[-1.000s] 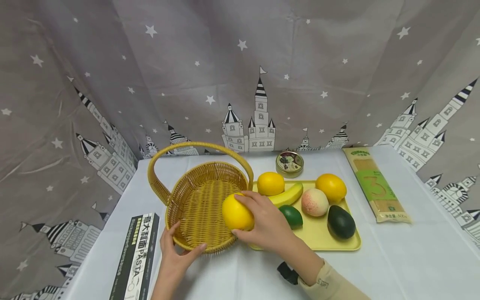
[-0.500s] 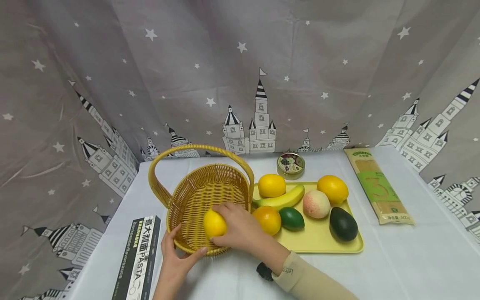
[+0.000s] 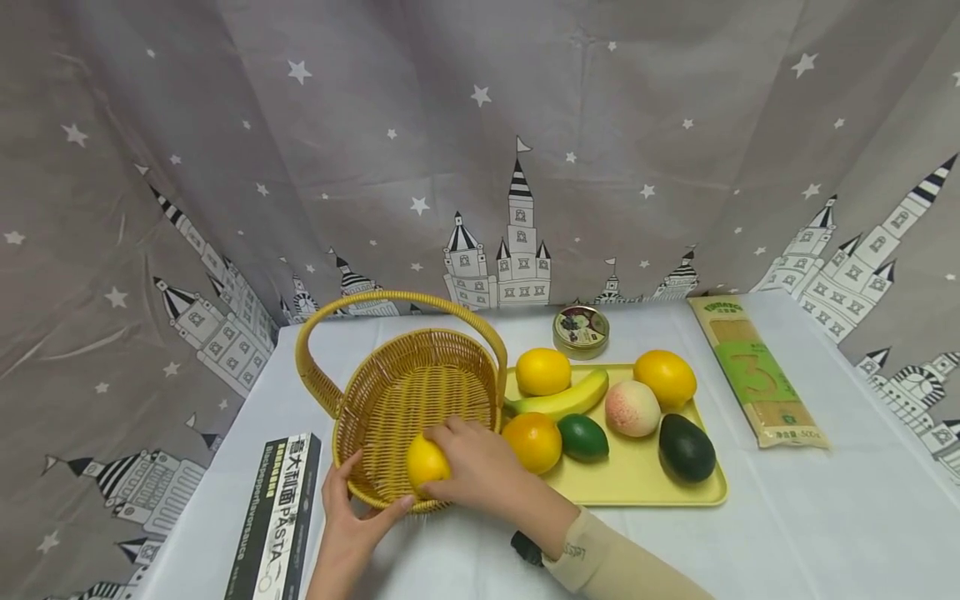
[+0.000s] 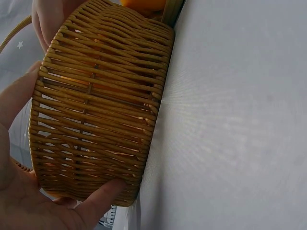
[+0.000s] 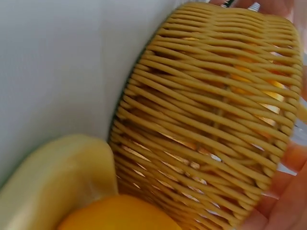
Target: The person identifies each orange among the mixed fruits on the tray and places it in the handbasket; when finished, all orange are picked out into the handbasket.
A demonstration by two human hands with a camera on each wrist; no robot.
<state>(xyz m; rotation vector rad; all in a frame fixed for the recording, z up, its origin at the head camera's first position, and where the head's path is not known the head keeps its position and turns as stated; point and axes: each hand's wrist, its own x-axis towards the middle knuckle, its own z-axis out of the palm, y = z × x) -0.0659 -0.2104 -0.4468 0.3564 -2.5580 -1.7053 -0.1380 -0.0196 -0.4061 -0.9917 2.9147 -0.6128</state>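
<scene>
In the head view, my left hand (image 3: 352,521) grips the front-left rim of a wicker basket (image 3: 431,348), its thumb and fingers spread along the edge. The left wrist view has that hand (image 4: 29,191) against the woven side wall (image 4: 100,110). My right hand (image 3: 476,467) reaches over the basket's front-right rim and holds a yellow lemon (image 3: 426,463) low inside, near the front wall. Its palm side is hidden in the head view. In the right wrist view the basket wall (image 5: 201,115) covers most of the lemon.
Right of the basket, a yellow tray (image 3: 630,492) bears an orange (image 3: 532,442), a banana (image 3: 562,402), a green fruit (image 3: 583,437), a peach (image 3: 632,408), an avocado (image 3: 686,448) and two yellow fruits. A round tin (image 3: 581,331), pasta box (image 3: 277,517) and noodle pack (image 3: 753,375) lie around.
My right hand has carried the lemon left and down from above the basket's right rim to inside its front part, uncovering the orange on the tray. My left hand stays on the rim.
</scene>
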